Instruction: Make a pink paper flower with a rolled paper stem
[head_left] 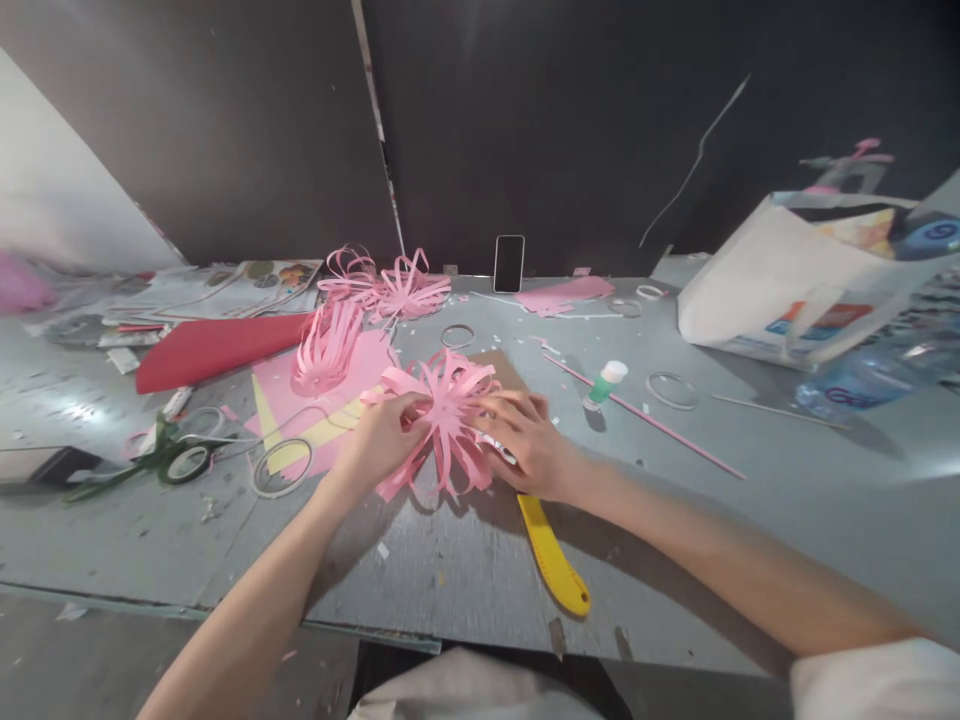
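A flower of looped pink paper strips (pixel 444 408) lies in front of me, its loops spread outward from the middle. My left hand (pixel 386 440) pinches a strip on its left side between thumb and curled fingers. On the flower's right side, my right hand (pixel 529 445) has its bent fingers closed over the strips; the exact fingertip contact is partly hidden. A yellow cutter knife (pixel 553 565) sticks out toward me from below my right hand. Beneath the flower, part of a brown board (pixel 504 372) shows.
More pink paper loops (pixel 405 290) lie farther back, beside pink sheets (pixel 360 365) and red paper (pixel 217 350). Green-handled scissors (pixel 161 455) and tape rings (pixel 281 468) are left. A glue stick (pixel 606 383), pink stick (pixel 675 435), phone (pixel 508 264), bag (pixel 750 290) and bottle (pixel 862 380) occupy the right and back.
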